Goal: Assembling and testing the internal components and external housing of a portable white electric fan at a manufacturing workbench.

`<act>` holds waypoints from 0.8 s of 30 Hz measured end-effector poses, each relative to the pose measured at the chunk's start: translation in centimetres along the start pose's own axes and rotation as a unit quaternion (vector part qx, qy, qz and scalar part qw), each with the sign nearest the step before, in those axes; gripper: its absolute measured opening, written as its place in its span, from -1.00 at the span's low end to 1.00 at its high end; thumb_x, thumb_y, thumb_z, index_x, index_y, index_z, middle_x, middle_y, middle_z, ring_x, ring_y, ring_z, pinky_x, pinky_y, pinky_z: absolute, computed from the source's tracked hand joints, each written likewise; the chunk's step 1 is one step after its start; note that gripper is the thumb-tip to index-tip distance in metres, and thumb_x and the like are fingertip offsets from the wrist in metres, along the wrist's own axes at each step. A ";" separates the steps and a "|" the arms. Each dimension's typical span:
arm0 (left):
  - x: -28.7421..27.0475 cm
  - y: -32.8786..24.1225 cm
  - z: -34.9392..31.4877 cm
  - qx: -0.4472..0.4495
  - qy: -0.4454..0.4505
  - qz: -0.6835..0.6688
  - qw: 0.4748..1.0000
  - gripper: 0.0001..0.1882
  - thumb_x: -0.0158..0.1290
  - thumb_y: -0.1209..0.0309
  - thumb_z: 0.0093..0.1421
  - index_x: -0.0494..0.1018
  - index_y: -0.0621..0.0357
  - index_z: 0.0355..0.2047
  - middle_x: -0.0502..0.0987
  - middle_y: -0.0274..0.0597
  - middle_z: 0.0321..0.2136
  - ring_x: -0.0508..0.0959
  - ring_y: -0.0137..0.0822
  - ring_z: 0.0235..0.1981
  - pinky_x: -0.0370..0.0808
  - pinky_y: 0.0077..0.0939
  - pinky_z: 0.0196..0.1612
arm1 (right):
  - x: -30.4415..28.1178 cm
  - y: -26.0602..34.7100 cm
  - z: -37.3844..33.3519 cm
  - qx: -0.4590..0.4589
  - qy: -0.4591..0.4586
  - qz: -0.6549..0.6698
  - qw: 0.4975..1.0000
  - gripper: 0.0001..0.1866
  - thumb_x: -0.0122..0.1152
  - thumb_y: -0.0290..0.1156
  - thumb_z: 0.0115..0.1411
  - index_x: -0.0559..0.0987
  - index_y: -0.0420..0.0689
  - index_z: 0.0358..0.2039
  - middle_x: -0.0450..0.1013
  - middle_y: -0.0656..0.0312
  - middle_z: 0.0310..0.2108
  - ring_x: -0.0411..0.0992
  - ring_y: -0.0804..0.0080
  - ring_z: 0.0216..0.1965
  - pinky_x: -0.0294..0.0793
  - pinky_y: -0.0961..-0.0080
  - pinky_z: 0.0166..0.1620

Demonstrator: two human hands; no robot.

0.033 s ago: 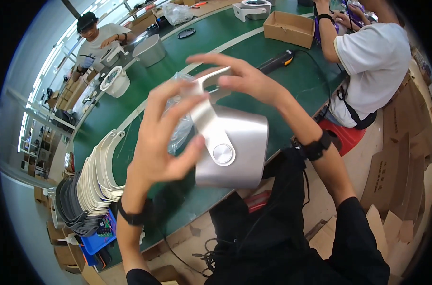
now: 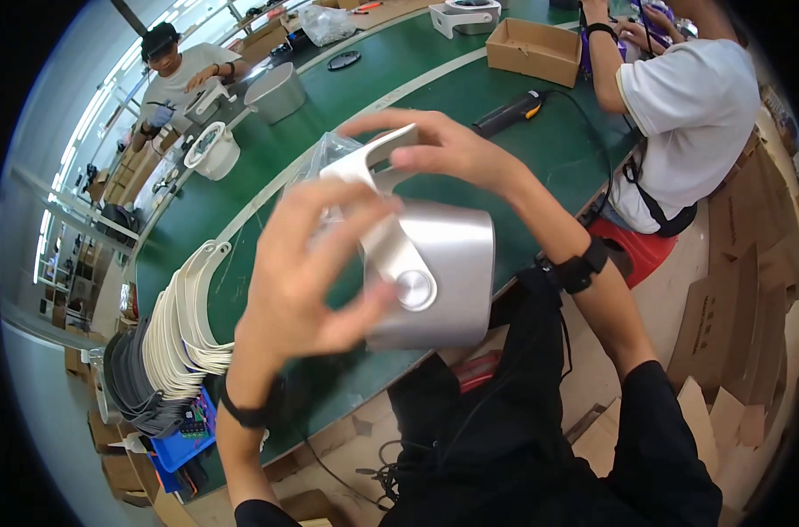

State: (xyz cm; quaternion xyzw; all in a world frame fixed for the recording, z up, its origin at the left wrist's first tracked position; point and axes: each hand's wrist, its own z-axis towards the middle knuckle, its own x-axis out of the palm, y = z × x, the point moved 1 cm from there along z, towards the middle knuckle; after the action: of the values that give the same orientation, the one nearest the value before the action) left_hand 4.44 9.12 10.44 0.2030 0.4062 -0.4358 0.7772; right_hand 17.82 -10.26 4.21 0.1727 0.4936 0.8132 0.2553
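In front of me stands a brushed silver housing point(image 2: 456, 272) with rounded corners, near the table's edge. A white U-shaped bracket point(image 2: 392, 250) rises from it, joined at the near side by a round metal knob point(image 2: 415, 288). My right hand point(image 2: 465, 156) holds the bracket's upper crosspiece, thumb on the near side and fingers beyond it. Blurred by motion, my left hand point(image 2: 298, 272) has its fingers apart beside the bracket's near arm; the thumb is close to the knob. A clear plastic bag point(image 2: 326, 151) lies behind, partly hidden by my hands.
White and dark grey curved strips point(image 2: 175, 325) are stacked at the left, by a blue tray point(image 2: 180, 448). A corded power tool point(image 2: 507, 114) and a cardboard box point(image 2: 535, 54) lie beyond. Co-workers sit at far left and at right, where a red stool point(image 2: 636, 250) stands.
My right fingers have come down closer around the bracket's crosspiece. The bracket has tipped slightly to the left, and my left hand has shifted a little lower and right, toward the knob.
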 end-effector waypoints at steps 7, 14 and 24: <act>0.3 -3.5 -0.2 -0.106 0.048 0.116 0.986 -0.66 0.30 0.30 0.05 0.34 0.19 -0.43 0.39 -0.15 -0.49 0.50 -0.20 -0.44 0.49 -0.38 -0.47 | 1.2 -2.1 0.1 -0.109 -0.187 -0.250 0.944 -0.79 0.34 -0.35 0.18 0.69 -0.17 -0.21 0.60 0.24 -0.44 0.44 0.62 -0.44 0.47 0.56 -0.32; -1.6 1.2 0.7 0.139 0.189 0.112 0.966 -0.62 0.23 0.12 0.11 0.35 0.13 -0.48 0.30 -0.24 -0.53 0.45 -0.26 -0.52 0.41 -0.43 -0.57 | 1.1 -1.7 -2.2 -0.128 -0.213 -0.282 0.927 -0.82 0.29 -0.41 0.25 0.65 -0.25 -0.22 0.58 0.26 -0.43 0.44 0.64 -0.39 0.42 0.61 -0.32; -0.7 0.5 0.0 0.125 0.139 0.104 0.977 -0.71 0.19 0.32 0.09 0.32 0.11 -0.62 0.26 -0.25 -0.65 0.36 -0.26 -0.73 0.34 -0.40 -0.68 | 2.3 -0.8 -3.4 -0.172 -0.259 -0.324 0.894 -0.84 0.30 -0.45 0.22 0.65 -0.26 -0.24 0.58 0.22 -0.45 0.45 0.64 -0.43 0.42 0.60 -0.36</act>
State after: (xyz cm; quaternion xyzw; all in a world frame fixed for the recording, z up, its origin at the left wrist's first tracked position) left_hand 4.66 9.74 11.00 0.3987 0.4292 -0.3674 0.7224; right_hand 14.35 -11.01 2.03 0.1609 0.2911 0.6843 0.6490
